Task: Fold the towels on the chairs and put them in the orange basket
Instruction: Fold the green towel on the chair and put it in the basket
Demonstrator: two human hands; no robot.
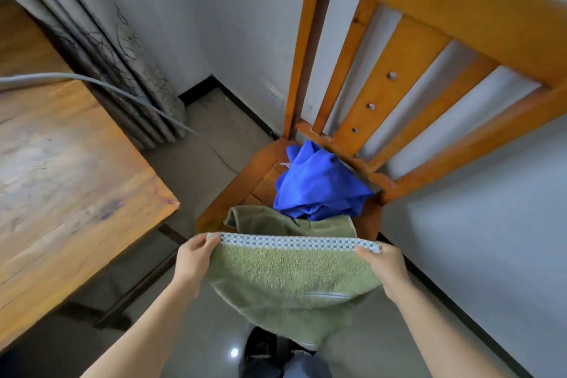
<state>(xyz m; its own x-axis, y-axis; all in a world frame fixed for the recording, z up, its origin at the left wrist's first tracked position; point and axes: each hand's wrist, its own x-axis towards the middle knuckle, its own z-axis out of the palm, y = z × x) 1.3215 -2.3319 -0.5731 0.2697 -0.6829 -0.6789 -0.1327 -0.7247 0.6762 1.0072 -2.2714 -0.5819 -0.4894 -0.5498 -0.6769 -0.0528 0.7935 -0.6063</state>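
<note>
Grey floor tiles and a pale wall framed the scene, with a worn wooden bench [70, 169] at the left beside a patterned curtain [122, 70]. Next came the left hand [193, 258], its fingers [205, 243] pinched shut on one corner of the green towel [288, 279]. That towel's checkered hem ran straight across to the right hand [382, 267], clamped likewise on the opposite corner, so both hands were equally placed for a fold. Its fuzzy, limp length hung down toward the floor. Beyond it, a crumpled blue towel [319, 184] lay on the wooden chair [399, 49]. No orange basket showed.
</note>
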